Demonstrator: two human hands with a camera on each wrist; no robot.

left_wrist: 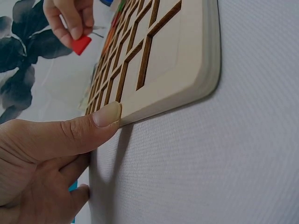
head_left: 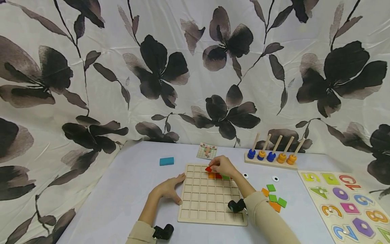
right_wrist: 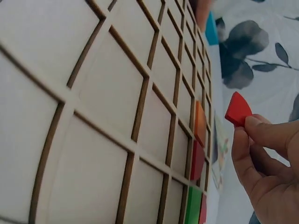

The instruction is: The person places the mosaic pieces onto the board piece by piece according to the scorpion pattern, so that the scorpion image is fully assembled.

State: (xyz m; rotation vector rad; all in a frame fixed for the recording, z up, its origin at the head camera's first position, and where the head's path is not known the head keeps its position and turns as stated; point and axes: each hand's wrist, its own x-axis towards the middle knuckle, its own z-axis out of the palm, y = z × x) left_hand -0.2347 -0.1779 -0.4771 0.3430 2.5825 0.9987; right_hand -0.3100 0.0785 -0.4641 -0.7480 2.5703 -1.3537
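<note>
Right hand [head_left: 224,166] with red piece [right_wrist: 239,107], puzzle numerals [head_left: 318,192] 5, 4, 3

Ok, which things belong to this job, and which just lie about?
In the job, seemingly:
red piece, in right hand
grid board
its placed pieces
loose green and orange pieces
picture card
possibly eye-like discs

Lying about, seemingly:
blue block
peg stand
number board
</note>
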